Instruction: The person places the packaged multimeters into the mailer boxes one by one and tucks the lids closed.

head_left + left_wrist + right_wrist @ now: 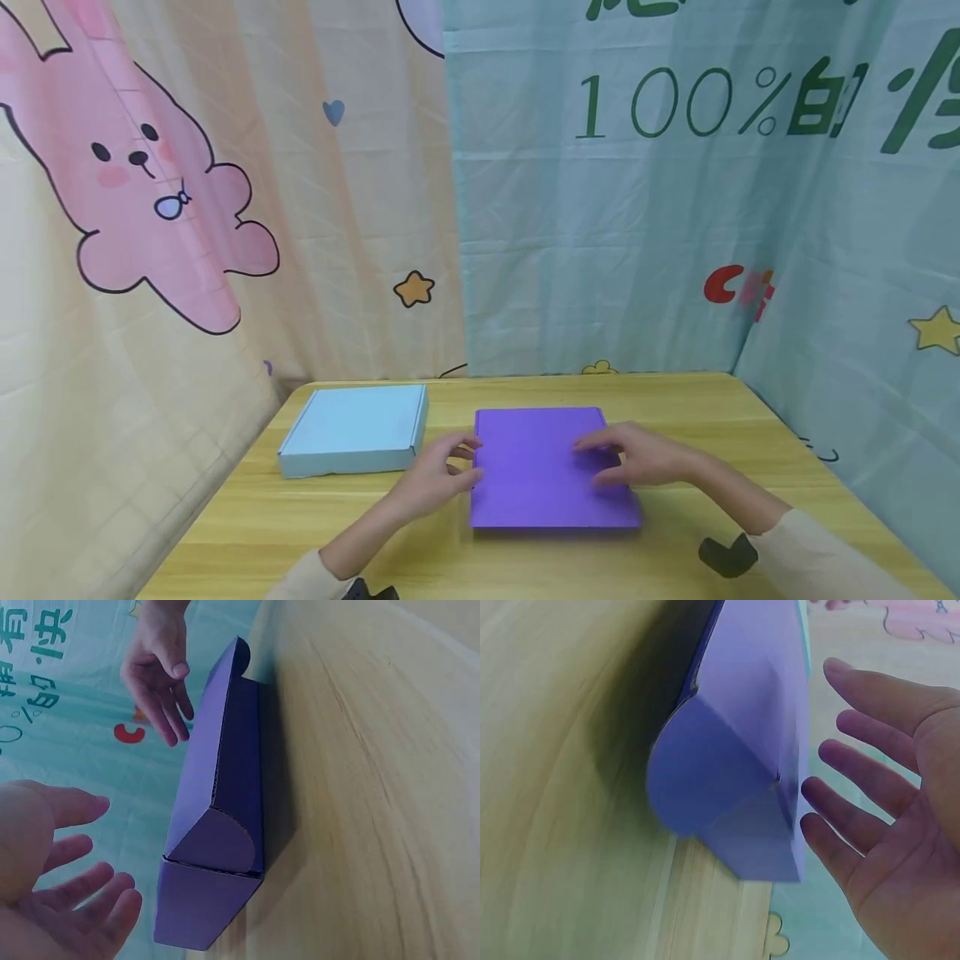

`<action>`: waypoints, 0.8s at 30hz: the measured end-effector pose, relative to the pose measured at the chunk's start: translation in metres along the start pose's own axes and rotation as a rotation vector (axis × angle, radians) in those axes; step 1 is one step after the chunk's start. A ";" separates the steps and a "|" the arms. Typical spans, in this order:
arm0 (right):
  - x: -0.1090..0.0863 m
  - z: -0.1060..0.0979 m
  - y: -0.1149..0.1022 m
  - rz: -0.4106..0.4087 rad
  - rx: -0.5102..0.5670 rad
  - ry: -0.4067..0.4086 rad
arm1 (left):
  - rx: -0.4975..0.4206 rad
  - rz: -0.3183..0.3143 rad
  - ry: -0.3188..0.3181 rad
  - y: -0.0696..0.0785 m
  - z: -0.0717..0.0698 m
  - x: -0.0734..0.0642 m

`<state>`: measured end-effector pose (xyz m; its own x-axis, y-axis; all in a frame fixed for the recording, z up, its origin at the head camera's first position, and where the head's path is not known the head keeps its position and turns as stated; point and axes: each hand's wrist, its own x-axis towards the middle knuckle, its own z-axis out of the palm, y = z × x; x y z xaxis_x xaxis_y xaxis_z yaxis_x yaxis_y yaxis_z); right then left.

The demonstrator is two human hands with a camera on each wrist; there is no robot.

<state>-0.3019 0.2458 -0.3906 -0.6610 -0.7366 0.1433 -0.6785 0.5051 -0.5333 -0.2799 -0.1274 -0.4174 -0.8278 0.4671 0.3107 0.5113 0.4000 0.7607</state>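
A flat purple cardboard box (pixel 536 479) lies on the table in front of me. Its lid stands slightly raised at the near side, where rounded side tabs (pixel 221 844) show in both wrist views. At the box's left edge is my left hand (pixel 435 479), fingers spread and slightly bent. My right hand (pixel 647 456) hovers over the right side of the lid, its fingers apart and holding nothing. In the right wrist view the fingertips of the right hand (pixel 896 795) are close beside the box's side wall (pixel 761 832).
A closed light blue box (pixel 360 421) lies at the back left of the wooden table (pixel 405 558). Printed curtains (pixel 592 217) hang behind the table and along both sides. Dark wrist mounts (pixel 727 557) sit at the sleeves.
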 end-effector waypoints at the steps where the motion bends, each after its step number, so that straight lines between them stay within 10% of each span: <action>1: -0.003 -0.001 0.001 0.006 0.006 0.003 | 0.028 0.039 -0.004 0.001 0.001 0.003; 10: -0.028 -0.004 0.013 0.045 0.054 0.058 | 0.400 0.345 -0.095 0.005 0.019 0.025; 24: -0.052 0.013 0.025 0.156 0.096 0.096 | 0.519 0.255 -0.261 0.002 0.032 0.026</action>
<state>-0.2802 0.2903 -0.4222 -0.7860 -0.6046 0.1289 -0.5351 0.5611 -0.6315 -0.2928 -0.0894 -0.4264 -0.6149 0.7491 0.2465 0.7847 0.5502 0.2855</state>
